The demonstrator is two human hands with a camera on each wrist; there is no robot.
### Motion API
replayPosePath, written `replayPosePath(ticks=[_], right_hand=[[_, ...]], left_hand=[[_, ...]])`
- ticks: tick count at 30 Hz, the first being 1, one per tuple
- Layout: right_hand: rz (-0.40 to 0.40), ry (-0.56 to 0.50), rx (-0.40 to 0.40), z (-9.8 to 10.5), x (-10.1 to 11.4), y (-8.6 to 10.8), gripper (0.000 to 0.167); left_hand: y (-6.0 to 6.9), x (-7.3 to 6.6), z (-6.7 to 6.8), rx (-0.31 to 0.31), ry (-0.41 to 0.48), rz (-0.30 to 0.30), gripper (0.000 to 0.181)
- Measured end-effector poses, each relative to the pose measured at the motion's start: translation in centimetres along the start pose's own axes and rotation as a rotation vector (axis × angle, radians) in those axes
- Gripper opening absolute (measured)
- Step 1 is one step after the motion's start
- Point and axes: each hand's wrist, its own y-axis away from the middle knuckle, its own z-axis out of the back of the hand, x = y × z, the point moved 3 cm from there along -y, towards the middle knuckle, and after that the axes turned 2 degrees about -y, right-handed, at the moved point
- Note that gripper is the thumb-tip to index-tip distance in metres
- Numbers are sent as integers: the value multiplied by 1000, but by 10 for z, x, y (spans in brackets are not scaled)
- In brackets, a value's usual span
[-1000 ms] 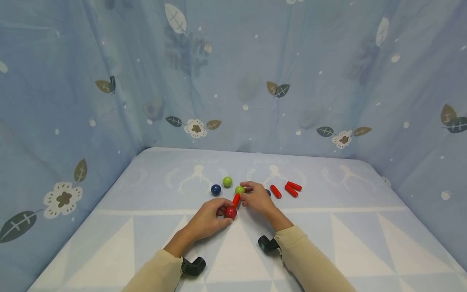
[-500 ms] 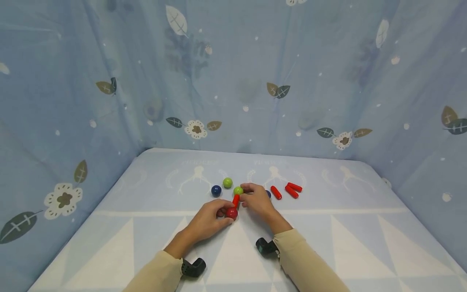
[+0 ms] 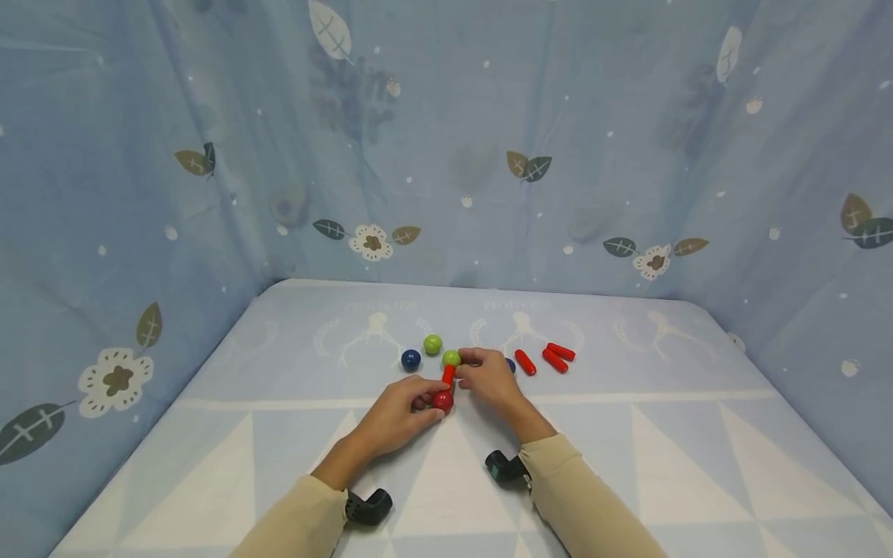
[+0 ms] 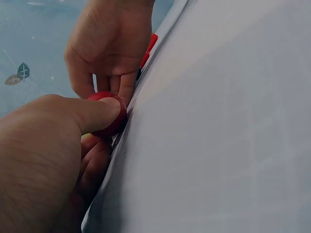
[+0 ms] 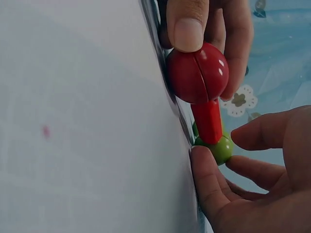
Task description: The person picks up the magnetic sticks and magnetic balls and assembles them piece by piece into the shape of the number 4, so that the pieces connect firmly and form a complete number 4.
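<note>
My left hand (image 3: 398,416) pinches a red ball (image 3: 443,401), its thumb across the ball in the left wrist view. A short red stick (image 3: 448,377) runs from the red ball toward a green ball (image 3: 451,358); in the right wrist view the stick (image 5: 208,121) meets both balls end to end. My right hand (image 3: 491,380) has its fingertips around the green ball (image 5: 222,149), holding it from the right side. Whether the stick's ends sit inside holes in the balls cannot be seen.
Behind the hands lie a second green ball (image 3: 432,344) and a dark blue ball (image 3: 411,359). Another blue ball (image 3: 511,364) is partly hidden by the right hand. Loose red sticks (image 3: 525,363) lie to the right on the patterned table cloth (image 3: 663,449). A blue curtain (image 3: 446,155) surrounds the table.
The green ball has shifted slightly left, more in line with the red stick, along with the right fingertips. My left hand keeps its grip on the red ball almost unmoved.
</note>
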Motion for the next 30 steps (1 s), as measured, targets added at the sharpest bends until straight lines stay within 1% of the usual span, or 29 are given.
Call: replayPosePath(ticks=[3, 6, 9, 12, 16, 19, 24, 28, 30], right_hand=[[-11, 37, -5, 0, -1, 4, 44], [-7, 90, 4, 1, -1, 10, 44], [12, 105, 29, 4, 3, 17, 38], [41, 91, 46, 12, 8, 24, 31], [90, 57, 48, 29, 10, 31, 26], [108, 44, 43, 45, 5, 34, 25], [81, 12, 25, 71, -2, 38, 25], [67, -30, -2, 94, -7, 35, 29], [57, -38, -32, 105, -11, 31, 31]], left_hand=[[2, 0, -1, 13, 0, 2, 42], [4, -1, -2, 17, -12, -10, 42], [3, -1, -1, 3, -25, -17, 42], [2, -2, 0, -6, -39, -8, 42], [0, -4, -2, -5, -65, -5, 41], [0, -5, -5, -5, -72, -11, 40], [0, -4, -7, 6, -68, -6, 41], [0, -3, -4, 1, -78, 4, 43], [-1, -3, -3, -8, -80, 0, 43]])
